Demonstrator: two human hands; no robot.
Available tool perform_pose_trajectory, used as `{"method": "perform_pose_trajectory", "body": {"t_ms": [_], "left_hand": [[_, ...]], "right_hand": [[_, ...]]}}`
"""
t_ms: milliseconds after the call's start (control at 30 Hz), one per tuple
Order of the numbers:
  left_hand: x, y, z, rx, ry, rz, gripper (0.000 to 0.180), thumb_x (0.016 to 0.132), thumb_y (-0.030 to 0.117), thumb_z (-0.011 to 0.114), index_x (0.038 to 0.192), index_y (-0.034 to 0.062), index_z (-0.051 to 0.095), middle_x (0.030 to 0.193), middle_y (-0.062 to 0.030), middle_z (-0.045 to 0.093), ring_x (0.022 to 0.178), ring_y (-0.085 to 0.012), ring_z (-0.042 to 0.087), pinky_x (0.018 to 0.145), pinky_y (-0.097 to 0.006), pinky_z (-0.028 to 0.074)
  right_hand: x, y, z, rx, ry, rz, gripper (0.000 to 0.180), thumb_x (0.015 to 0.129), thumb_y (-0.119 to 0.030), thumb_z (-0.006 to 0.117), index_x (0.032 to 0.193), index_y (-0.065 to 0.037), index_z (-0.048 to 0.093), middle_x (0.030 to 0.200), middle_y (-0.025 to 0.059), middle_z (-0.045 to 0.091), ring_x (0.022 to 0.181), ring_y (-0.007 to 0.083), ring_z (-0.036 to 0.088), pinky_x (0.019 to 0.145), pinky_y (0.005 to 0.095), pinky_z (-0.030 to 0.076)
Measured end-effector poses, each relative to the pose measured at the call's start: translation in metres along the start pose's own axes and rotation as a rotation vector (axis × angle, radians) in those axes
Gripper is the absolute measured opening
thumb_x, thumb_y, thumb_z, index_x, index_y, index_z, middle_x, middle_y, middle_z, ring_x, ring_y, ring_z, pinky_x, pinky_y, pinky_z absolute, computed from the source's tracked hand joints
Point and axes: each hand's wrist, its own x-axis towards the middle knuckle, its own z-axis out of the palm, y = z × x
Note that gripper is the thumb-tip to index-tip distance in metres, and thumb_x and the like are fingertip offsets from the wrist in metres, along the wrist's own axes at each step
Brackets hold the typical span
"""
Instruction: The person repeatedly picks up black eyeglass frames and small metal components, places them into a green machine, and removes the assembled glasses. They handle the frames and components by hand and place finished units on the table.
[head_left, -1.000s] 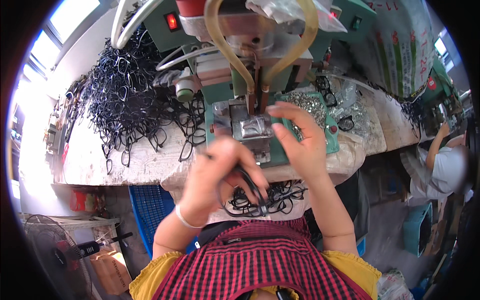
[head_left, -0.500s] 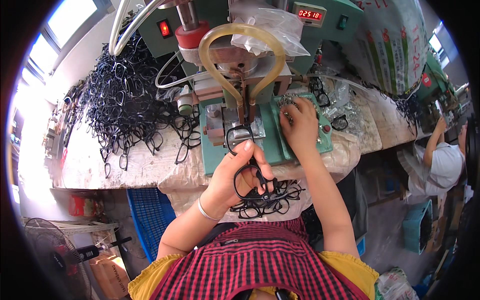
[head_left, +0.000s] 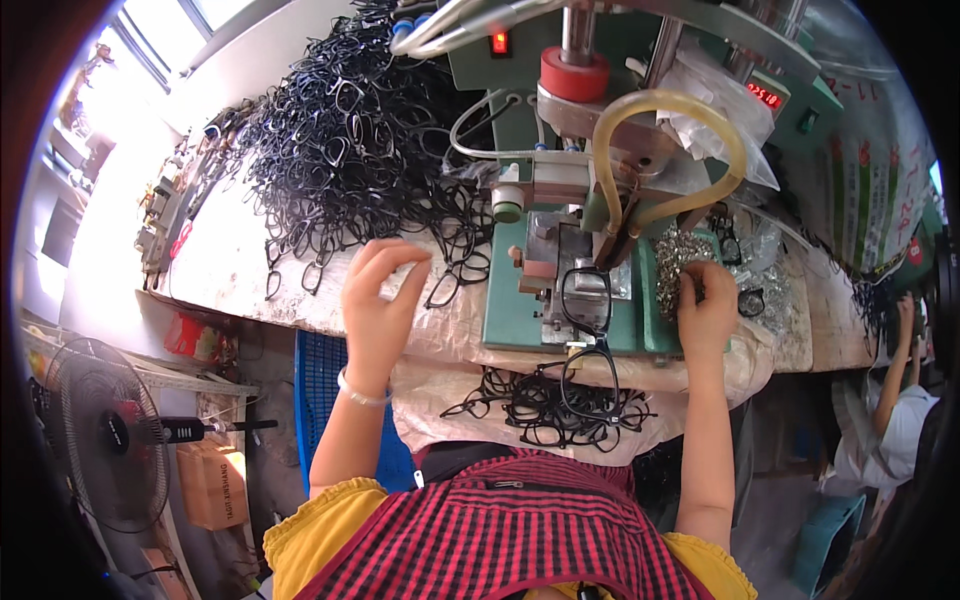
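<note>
A black eyeglass frame [head_left: 601, 345] sits at the front of the green bench press [head_left: 510, 320], one rim under the tips of the two dark metal arms and the other overhanging the near edge. Neither hand touches it. My left hand [head_left: 378, 310] is raised to the left of the press, empty, with thumb and forefinger curved in a loose ring. My right hand [head_left: 708, 305] dips into the green tray [head_left: 650, 325] right of the press. Its fingers close at the heap of small shiny metal parts [head_left: 680, 250]; exactly what lies between the fingertips is hidden.
A big tangled pile of black eyeglass frames [head_left: 350, 150] covers the left bench. More frames [head_left: 540, 405] lie on brown paper before me. A yellowish hose [head_left: 668, 100] loops above the press. A blue crate [head_left: 320, 390] and a fan [head_left: 105, 435] stand lower left. A co-worker [head_left: 890, 430] sits far right.
My left hand has let go of the eyeglass frame, which stays at the press, and moved left toward the pile. My right hand remains at the metal parts. The view has shifted left.
</note>
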Motion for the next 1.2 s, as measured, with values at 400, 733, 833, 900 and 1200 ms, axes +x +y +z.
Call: {"method": "perform_pose_trajectory", "body": {"t_ms": [400,733,833,900,1200], "left_hand": [[-0.022,-0.081,0.073,0.38,0.09,-0.027,0.01,0.083,0.009,0.069,0.092,0.0054,0.068,0.092,-0.0092,0.061,0.087,-0.0295,0.058,0.078,-0.04,0.048],[-0.009,-0.064,0.054,-0.438,0.179,-0.436,0.011,0.099,0.012,0.059,0.092,0.0044,0.055,0.07,0.0059,0.048,0.06,-0.0007,0.04,0.05,-0.019,0.033],[-0.031,-0.08,0.065,-0.313,0.209,-0.364,0.012,0.101,0.015,0.056,0.092,0.0074,0.054,0.069,0.0072,0.047,0.059,-0.0001,0.04,0.049,-0.018,0.032],[-0.037,-0.062,0.065,-0.494,0.231,-0.448,0.009,0.1,0.014,0.057,0.096,0.0074,0.053,0.072,0.0049,0.05,0.059,-0.0019,0.043,0.051,-0.018,0.035],[0.016,0.051,0.037,-1.002,0.145,0.288,0.013,0.102,0.009,0.046,0.109,-0.0016,0.05,0.106,-0.0212,0.06,0.087,-0.0254,0.061,0.07,-0.038,0.054]], "right_hand": [[-0.044,0.009,-0.043,0.211,0.004,0.306,0.013,0.083,-0.002,0.07,0.096,-0.003,0.074,0.087,0.0072,0.068,0.081,0.0172,0.063,0.076,0.0293,0.049],[0.024,-0.086,-0.031,0.562,0.026,-0.161,0.01,0.078,0.0,0.071,0.087,-0.002,0.069,0.089,0.0096,0.07,0.083,0.0257,0.067,0.075,0.0327,0.051],[0.022,-0.103,0.001,0.646,0.027,-0.023,0.011,0.079,-0.001,0.071,0.089,-0.001,0.066,0.088,0.0105,0.069,0.081,0.0263,0.067,0.074,0.0342,0.052],[0.02,-0.108,0.004,0.691,0.055,0.026,0.016,0.08,-0.002,0.071,0.095,0.0,0.064,0.089,0.0113,0.068,0.081,0.0262,0.067,0.074,0.0339,0.052],[0.01,-0.116,0.007,0.995,-0.036,0.153,0.036,0.085,-0.004,0.072,0.117,0.0,0.055,0.089,0.0057,0.068,0.092,0.015,0.063,0.086,0.0275,0.047]]}}
